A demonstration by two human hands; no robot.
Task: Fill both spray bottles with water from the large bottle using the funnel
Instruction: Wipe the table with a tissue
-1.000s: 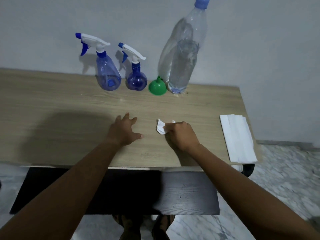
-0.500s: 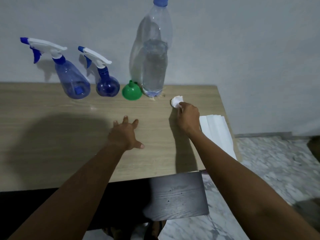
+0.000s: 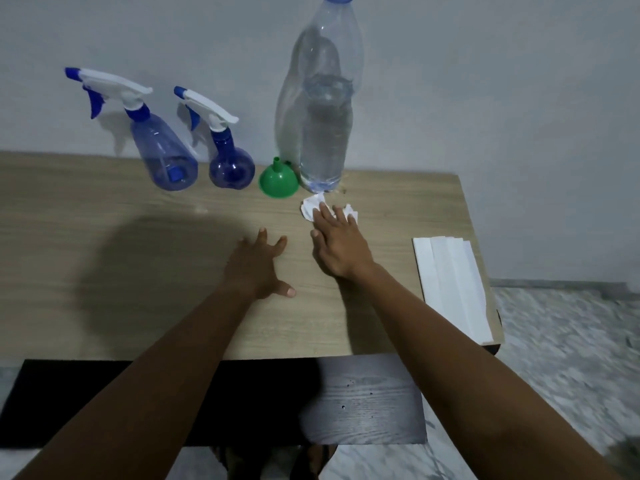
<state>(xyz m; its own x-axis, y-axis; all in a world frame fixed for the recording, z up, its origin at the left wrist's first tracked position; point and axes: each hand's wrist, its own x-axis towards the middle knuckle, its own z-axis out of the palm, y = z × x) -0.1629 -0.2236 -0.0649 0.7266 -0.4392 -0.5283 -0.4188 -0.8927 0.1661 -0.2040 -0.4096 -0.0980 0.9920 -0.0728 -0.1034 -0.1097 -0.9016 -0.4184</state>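
Observation:
Two blue spray bottles stand capped at the back of the wooden table [image 3: 104, 237]: a tall conical one [image 3: 162, 157] and a round one [image 3: 231, 166]. A green funnel [image 3: 278, 180] sits upside down beside them, and the large clear bottle [image 3: 323, 133], capped and partly full of water, is to its right. My right hand [image 3: 337, 242] lies with straight fingers pressing a crumpled white tissue [image 3: 311, 207] on the table just in front of the large bottle. My left hand [image 3: 258, 268] rests flat on the table with fingers spread, holding nothing.
A folded stack of white tissues [image 3: 452, 282] lies near the table's right edge. A dark shelf [image 3: 363, 403] juts out under the table's front edge. The wall rises directly behind the bottles. Marble floor [image 3: 568, 358] is to the right.
My right hand carried the tissue from the table's middle toward the large bottle and now lies flat on it instead of gripping it. The left hand stayed in place.

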